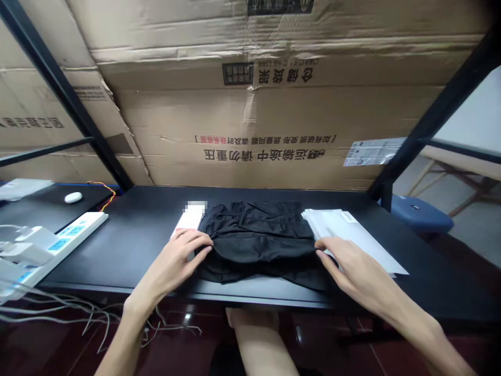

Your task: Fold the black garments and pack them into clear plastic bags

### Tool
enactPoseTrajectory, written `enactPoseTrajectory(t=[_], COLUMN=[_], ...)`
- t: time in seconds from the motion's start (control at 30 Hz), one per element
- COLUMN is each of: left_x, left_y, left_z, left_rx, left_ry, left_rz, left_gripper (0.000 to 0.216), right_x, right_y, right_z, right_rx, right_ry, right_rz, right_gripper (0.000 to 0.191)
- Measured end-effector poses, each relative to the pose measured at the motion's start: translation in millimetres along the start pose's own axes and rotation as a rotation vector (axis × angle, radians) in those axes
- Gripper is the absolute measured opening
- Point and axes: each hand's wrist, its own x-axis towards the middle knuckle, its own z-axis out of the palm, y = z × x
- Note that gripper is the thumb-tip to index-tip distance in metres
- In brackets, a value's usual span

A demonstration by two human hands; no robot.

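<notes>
A black cloth garment (258, 245) lies bunched and partly folded on the black table, close to its front edge. My left hand (186, 253) pinches the garment's left side between thumb and fingers. On the opposite side my right hand (348, 258) pinches the cloth's right edge. Between the two hands the near flap is lifted slightly and sags in the middle. What kind of garment it is, I cannot tell. Just beyond my left hand lies a white and pink card or packet (190, 218), partly covered by that hand. White plastic mailing bags (352, 230) are stacked beside my right hand.
A white power strip (84, 227) with plugged-in chargers stands at the left, its cables (70, 310) hanging below the table. Cardboard sheets (250, 109) wall off the back between black metal posts (442, 99). A blue stool (420, 213) is at the right. My legs are under the table edge.
</notes>
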Motion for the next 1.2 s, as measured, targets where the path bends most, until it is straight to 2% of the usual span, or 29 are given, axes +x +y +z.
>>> enactPoseTrajectory(t=[0.23, 0.4, 0.6, 0.77, 0.9, 1.0, 1.1, 1.2], left_x=[54, 90, 103, 102, 90, 69, 42, 20], left_y=[-1, -7, -11, -9, 11, 38, 62, 72], left_z=[-1, 7, 21, 25, 17, 11, 13, 24], left_rx=[0.108, 0.260, 0.358, 0.378, 0.313, 0.108, -0.134, -0.238], left_ry=[0.057, 0.000, -0.051, -0.024, 0.155, 0.277, 0.253, 0.218], left_rz=[-0.190, -0.215, -0.239, -0.228, -0.269, -0.385, -0.574, -0.672], left_gripper=[0.032, 0.031, 0.029, 0.027, 0.026, 0.026, 0.028, 0.033], right_x=[50, 84, 94, 91, 89, 87, 84, 84], right_y=[24, 39, 45, 44, 20, -16, -58, -98], right_z=[-2, 5, 20, 25, 18, 20, 36, 63], right_rx=[-0.034, -0.093, -0.187, -0.300, -0.315, -0.228, -0.148, -0.098], right_ry=[-0.023, -0.058, -0.088, -0.005, 0.086, 0.102, 0.097, 0.060], right_rz=[0.031, 0.005, -0.040, -0.107, -0.159, -0.197, -0.200, -0.167], right_gripper=[0.032, 0.029, 0.027, 0.026, 0.031, 0.039, 0.052, 0.066])
